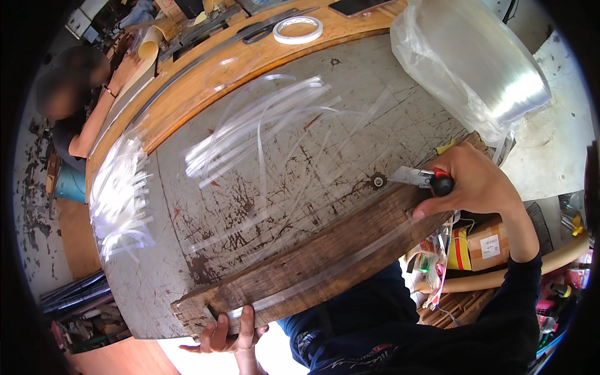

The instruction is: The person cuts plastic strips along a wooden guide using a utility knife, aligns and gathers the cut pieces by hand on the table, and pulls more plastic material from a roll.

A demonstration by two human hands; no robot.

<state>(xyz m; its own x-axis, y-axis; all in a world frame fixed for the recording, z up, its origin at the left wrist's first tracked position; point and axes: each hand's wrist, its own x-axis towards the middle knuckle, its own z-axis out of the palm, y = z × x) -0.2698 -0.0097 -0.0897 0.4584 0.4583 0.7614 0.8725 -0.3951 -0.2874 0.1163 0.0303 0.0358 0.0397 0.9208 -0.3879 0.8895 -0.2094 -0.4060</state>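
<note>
A long, worn wooden plank (312,255) lies along the near edge of the table. Clear plastic strips (300,290) run lengthwise over it. At the plank's left end, my left hand (228,334) is closed, its fingertips pressing the strips down beside a small upright metal piece (209,314). My right hand (481,181) is closed round a red and black utility knife (440,181), whose wide blade points left over the plank's far edge. The right thumb rests near the strips' right end.
Cut clear strips lie in a loose bundle (262,128) and a heaped pile (122,190). A big clear film roll (481,69) stands far right. On the wooden ledge are a white tape roll (298,30) and black scissors (265,28). Another person's arm (94,125) reaches in at far left.
</note>
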